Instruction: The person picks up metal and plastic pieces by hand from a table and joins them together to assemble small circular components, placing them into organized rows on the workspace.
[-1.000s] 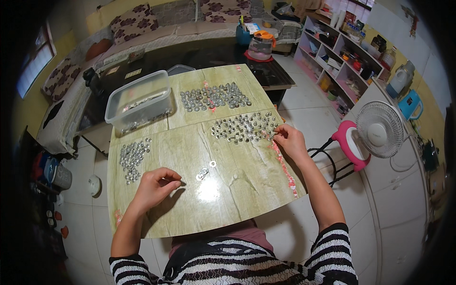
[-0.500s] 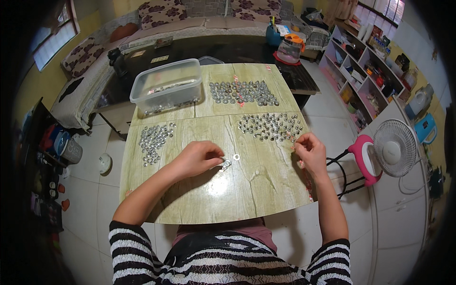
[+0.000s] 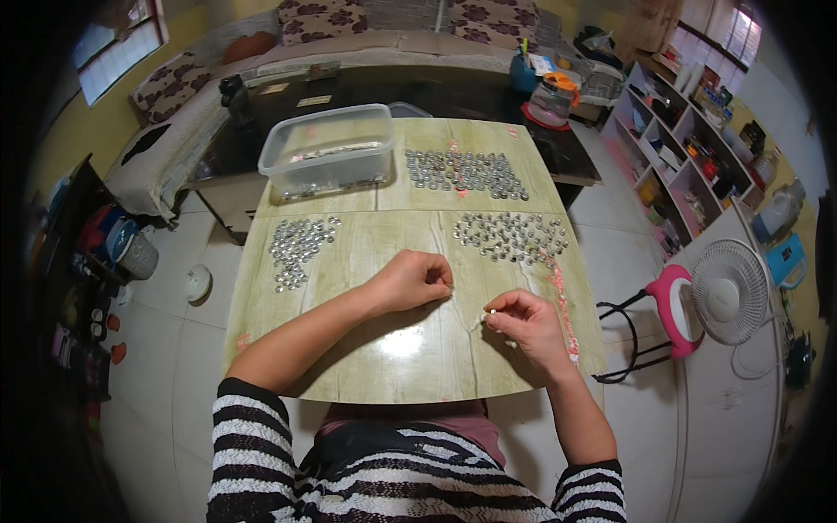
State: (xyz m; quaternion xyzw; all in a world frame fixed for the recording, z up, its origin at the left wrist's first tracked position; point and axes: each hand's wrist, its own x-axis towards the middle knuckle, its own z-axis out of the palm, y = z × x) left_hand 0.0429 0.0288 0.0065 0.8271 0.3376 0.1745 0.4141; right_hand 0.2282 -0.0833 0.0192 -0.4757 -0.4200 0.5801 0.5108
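Observation:
My left hand (image 3: 417, 281) is over the middle of the wood-patterned table (image 3: 401, 235), thumb and fingertips pinched on a small metal piece that barely shows. To its right my right hand (image 3: 530, 326) holds a tiny pale piece (image 3: 493, 312) between thumb and forefinger; its kind is too small to tell. The hands are a short way apart. Left of them lies a cluster of shiny round silver pieces (image 3: 296, 253). Beyond my right hand are rows of small metal pieces (image 3: 506, 237), with another tight block of round metal pieces (image 3: 462, 174) farther back.
A clear plastic tub (image 3: 327, 157) with some contents stands at the table's far left. Small pink-red bits (image 3: 562, 305) line the right side. Behind is a dark table (image 3: 445, 91) with a lidded jug (image 3: 552, 100). A fan (image 3: 731, 292) and pink-seated stool (image 3: 670, 309) are at right.
My right hand has come from the right-hand pieces toward the middle and nearer me, carrying the tiny piece. My left hand has shifted slightly right; the loose washers beside it no longer show.

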